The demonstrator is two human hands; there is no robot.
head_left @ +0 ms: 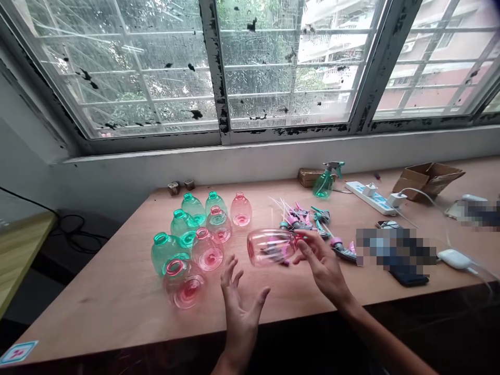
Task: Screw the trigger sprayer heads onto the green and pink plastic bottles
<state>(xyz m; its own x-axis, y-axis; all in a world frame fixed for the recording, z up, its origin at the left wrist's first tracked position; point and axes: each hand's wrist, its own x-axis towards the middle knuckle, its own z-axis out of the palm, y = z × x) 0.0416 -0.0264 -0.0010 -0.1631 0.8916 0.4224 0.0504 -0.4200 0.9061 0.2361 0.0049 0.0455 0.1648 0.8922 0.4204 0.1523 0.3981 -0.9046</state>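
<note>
A clear pink spray bottle body (269,247) lies sideways in the air above the table, its neck pinched by the fingers of my right hand (322,263). My left hand (240,302) is raised to the left of its base, fingers spread and holding nothing. On the left half of the table stand several open-necked bottles, green ones (183,226) and pink ones (208,250), in loose rows. Behind the held bottle is a pile of pink, green and grey spray heads (299,216) with thin white tubes.
A complete green spray bottle (324,182) stands by the wall near a small cardboard box (308,177). To the right are a white power strip (371,198), an open carton (427,179), a phone (410,276) and a white charger (455,259) with cables. The table's front edge runs below my hands.
</note>
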